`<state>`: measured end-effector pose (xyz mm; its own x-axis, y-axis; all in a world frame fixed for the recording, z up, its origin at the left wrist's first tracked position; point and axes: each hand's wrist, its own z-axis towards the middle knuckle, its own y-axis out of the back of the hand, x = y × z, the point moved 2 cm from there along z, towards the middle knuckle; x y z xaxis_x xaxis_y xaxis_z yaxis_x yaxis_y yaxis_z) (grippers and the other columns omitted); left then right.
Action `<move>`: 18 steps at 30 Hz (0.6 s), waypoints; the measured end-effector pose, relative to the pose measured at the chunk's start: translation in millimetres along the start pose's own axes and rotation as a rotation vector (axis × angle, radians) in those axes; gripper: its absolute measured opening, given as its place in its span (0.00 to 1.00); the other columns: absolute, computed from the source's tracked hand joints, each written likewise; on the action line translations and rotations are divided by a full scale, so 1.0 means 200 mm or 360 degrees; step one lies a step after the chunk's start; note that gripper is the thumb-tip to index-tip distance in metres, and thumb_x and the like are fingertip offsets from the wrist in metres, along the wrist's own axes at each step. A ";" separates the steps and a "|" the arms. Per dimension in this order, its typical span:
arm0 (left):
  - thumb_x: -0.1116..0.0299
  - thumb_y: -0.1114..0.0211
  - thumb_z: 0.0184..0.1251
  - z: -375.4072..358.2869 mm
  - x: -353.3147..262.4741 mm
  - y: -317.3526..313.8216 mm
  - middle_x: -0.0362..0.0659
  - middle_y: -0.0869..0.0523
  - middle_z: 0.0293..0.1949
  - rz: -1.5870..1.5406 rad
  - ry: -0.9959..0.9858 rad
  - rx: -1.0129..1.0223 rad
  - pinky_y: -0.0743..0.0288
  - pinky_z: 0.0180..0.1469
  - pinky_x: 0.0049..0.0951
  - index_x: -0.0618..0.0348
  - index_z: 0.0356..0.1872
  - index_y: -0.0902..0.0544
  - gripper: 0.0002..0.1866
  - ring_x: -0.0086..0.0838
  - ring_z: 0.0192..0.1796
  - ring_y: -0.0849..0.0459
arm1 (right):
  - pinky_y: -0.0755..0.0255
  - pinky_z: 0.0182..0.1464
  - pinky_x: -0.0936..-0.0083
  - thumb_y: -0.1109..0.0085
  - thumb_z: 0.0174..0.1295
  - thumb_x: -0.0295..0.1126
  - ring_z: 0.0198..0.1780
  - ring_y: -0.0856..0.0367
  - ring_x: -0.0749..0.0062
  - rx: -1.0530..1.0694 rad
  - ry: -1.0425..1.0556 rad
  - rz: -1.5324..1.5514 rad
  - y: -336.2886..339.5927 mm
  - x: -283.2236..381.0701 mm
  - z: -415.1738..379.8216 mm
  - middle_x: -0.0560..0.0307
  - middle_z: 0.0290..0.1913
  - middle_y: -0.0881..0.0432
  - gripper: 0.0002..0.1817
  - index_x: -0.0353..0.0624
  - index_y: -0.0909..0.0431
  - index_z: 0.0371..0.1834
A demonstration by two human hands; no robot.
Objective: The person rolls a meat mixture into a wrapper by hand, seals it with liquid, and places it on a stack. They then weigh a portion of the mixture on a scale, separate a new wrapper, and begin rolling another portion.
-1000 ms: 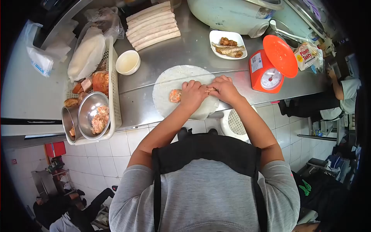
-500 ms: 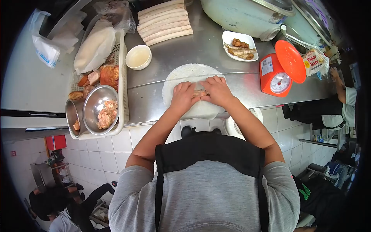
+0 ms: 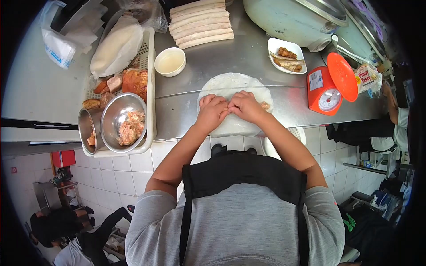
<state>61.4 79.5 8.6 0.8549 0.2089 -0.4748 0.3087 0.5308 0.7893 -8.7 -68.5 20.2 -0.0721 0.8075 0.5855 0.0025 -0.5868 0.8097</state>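
Observation:
A thin round white wrapper point(image 3: 235, 82) lies on the steel counter, its near edge reaching the counter's front. Across its middle runs a strip of ground meat point(image 3: 265, 105), mostly hidden under my hands. My left hand point(image 3: 213, 113) is curled over the left part of the strip, fingers bent down on it. Close beside it, nearly touching, my right hand point(image 3: 245, 107) pinches the meat with thumb and fingers. A bit of the strip shows past the right hand's outer side.
Beyond the wrapper stand a white bowl of pale liquid point(image 3: 170, 61), stacked long white rolls point(image 3: 202, 24) and a square plate of fried pieces point(image 3: 287, 56). An orange scale point(image 3: 324, 91) is at right. At left, a basket point(image 3: 151, 88) holds a steel bowl of ground meat point(image 3: 124, 122).
The whole view has shifted, so the counter things sit further right. Both hands have moved left over the wrapper and closer together, uncovering meat to the right of my right hand.

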 end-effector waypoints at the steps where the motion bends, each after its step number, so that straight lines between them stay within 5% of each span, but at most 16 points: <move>1: 0.63 0.31 0.45 0.00 0.01 -0.01 0.38 0.24 0.45 -0.0001 -0.0001 0.0006 0.44 0.54 0.38 0.54 0.41 0.19 0.19 0.36 0.50 0.32 | 0.43 0.51 0.67 0.36 0.47 0.40 0.48 0.31 0.65 0.0018 -0.0016 0.0020 0.00 -0.01 0.01 0.62 0.39 0.24 0.13 0.52 0.20 0.37; 3: 0.63 0.31 0.45 -0.03 0.02 0.00 0.37 0.24 0.44 0.0011 0.0046 -0.0013 0.44 0.54 0.38 0.54 0.41 0.19 0.19 0.35 0.50 0.32 | 0.42 0.51 0.67 0.37 0.47 0.39 0.47 0.30 0.65 0.0058 -0.0058 0.0073 0.00 0.00 0.00 0.63 0.39 0.24 0.13 0.53 0.20 0.37; 6: 0.63 0.31 0.43 -0.01 0.01 0.04 0.36 0.24 0.44 0.0024 0.0134 -0.0059 0.44 0.53 0.37 0.52 0.41 0.19 0.20 0.35 0.50 0.33 | 0.43 0.51 0.68 0.39 0.49 0.36 0.47 0.30 0.66 -0.0360 -0.0037 -0.0003 -0.01 0.05 -0.01 0.64 0.38 0.24 0.08 0.51 0.19 0.33; 12: 0.64 0.30 0.41 -0.06 0.07 0.05 0.37 0.25 0.44 0.0024 0.0154 0.0100 0.45 0.53 0.37 0.50 0.44 0.20 0.23 0.36 0.49 0.33 | 0.43 0.51 0.68 0.37 0.46 0.38 0.47 0.30 0.67 -0.0088 -0.0008 -0.0233 -0.05 0.07 0.02 0.64 0.39 0.24 0.11 0.50 0.19 0.33; 14: 0.65 0.31 0.43 -0.05 0.05 0.10 0.36 0.24 0.43 -0.0013 0.0187 0.0099 0.45 0.53 0.37 0.50 0.42 0.19 0.20 0.35 0.48 0.33 | 0.43 0.51 0.68 0.37 0.46 0.38 0.47 0.30 0.67 -0.0277 0.0042 -0.0055 -0.03 0.07 0.01 0.65 0.37 0.24 0.09 0.50 0.20 0.31; 18: 0.66 0.31 0.43 -0.07 0.00 0.11 0.34 0.24 0.44 -0.0021 0.0151 -0.0129 0.45 0.53 0.37 0.49 0.41 0.18 0.19 0.34 0.48 0.33 | 0.44 0.51 0.68 0.37 0.46 0.37 0.47 0.30 0.66 -0.0109 0.0021 0.0046 0.00 0.06 0.01 0.63 0.39 0.24 0.10 0.50 0.21 0.32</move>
<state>62.4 103.0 21.2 0.8065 0.2765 -0.5226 0.2815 0.5979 0.7506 -7.8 -58.7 26.5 -0.0864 0.7895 0.6077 -0.0635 -0.6131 0.7875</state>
